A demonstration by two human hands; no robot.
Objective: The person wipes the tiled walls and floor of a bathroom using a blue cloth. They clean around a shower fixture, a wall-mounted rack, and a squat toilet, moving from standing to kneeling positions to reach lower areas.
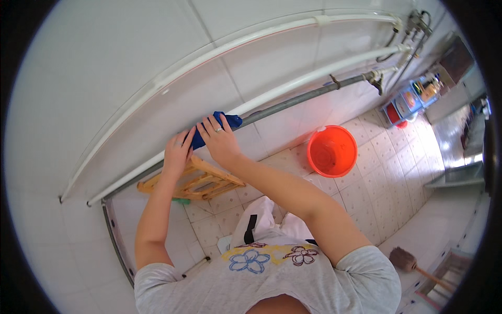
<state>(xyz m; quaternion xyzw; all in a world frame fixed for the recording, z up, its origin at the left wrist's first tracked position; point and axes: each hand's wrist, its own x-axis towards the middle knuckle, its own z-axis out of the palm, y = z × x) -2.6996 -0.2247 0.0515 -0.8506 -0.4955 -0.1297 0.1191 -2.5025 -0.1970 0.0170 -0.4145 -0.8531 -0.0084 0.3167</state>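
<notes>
A dark blue cloth (199,140) lies over the white pipe (270,95) and the grey metal pipe (302,98) that run side by side along the tiled wall. My right hand (218,140) grips the cloth against the pipes, fingers spread over its top. To its left, my left hand (178,152) has hold of the cloth's other end, its fingertips curled around the pipes. The cloth hides the stretch of pipe under both hands. Below them on the floor is a wooden folding rack or stool (200,182), partly covered by my left forearm.
A red bucket (332,151) stands on the tiled floor (368,188) by the wall. Another white pipe (251,39) runs higher up. Valves and hoses (417,25) are at the far right, above a blue shelf rack (411,98) with bottles. A brush (404,259) lies lower right.
</notes>
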